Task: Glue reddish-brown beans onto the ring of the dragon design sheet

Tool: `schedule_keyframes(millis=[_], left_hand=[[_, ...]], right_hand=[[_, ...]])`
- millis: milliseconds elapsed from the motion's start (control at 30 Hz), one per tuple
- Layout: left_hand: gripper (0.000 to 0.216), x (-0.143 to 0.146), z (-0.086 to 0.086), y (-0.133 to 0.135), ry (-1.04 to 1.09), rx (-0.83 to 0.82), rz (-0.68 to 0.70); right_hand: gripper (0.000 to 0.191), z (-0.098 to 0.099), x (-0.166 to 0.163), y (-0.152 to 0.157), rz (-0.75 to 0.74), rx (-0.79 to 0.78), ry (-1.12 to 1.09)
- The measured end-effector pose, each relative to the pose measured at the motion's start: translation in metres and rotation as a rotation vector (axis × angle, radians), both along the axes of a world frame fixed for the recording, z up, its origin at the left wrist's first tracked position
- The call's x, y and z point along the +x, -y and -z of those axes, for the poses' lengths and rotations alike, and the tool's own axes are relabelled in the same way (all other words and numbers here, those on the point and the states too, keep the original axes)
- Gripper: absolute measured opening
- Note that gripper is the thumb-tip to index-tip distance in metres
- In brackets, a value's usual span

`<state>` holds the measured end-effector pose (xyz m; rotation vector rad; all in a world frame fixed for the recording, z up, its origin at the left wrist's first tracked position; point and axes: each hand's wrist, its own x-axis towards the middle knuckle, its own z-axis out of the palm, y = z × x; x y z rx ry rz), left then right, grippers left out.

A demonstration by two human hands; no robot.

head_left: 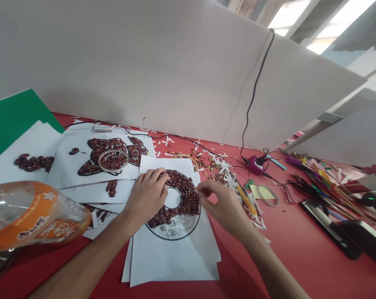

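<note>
In front of me a white paper sheet (pixel 175 265) carries a printed ring, much of it covered with dark red beans (pixel 183 187). The ring's lower part (pixel 178 226) is bare and shows printed line drawings, and its centre is a white circle. My left hand (pixel 150 191) lies over the ring's left side, fingers extended and resting on the paper and beans. At the ring's right edge my right hand (pixel 220 203) has thumb and forefinger closed in a pinch, touching or almost touching the outermost beans. Whatever is between those fingertips is hidden.
A bottle with an orange label (pixel 38 220) lies at left, near a bean-covered animal drawing (pixel 108 155) with a tape roll (pixel 113 161) on it. Behind are scattered seeds and paper scraps (pixel 203 160), a purple power adapter (pixel 257 164), a yellow cutter (pixel 247 199) and craft sticks (pixel 325 178).
</note>
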<state>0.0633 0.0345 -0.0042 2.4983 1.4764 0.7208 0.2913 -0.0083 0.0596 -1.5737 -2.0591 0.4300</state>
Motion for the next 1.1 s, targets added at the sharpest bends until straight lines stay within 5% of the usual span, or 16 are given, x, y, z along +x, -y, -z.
schedule_keyframes(millis=[133,367,867,1100], left_hand=[[0.026,0.000,0.001,0.000,-0.005,0.001,-0.007],[0.026,0.000,0.002,-0.001,-0.006,-0.006,0.002],[0.025,0.000,0.002,-0.001,-0.006,-0.001,-0.005],[0.026,0.000,0.001,-0.001,-0.011,0.000,-0.005]], right_hand=[[0.019,0.014,-0.032,0.040,-0.206,-0.056,-0.160],[0.013,0.036,-0.042,0.052,-0.136,-0.009,-0.041],[0.015,0.045,-0.046,0.053,-0.093,0.176,0.059],[0.017,0.036,-0.040,0.064,-0.238,0.353,0.274]])
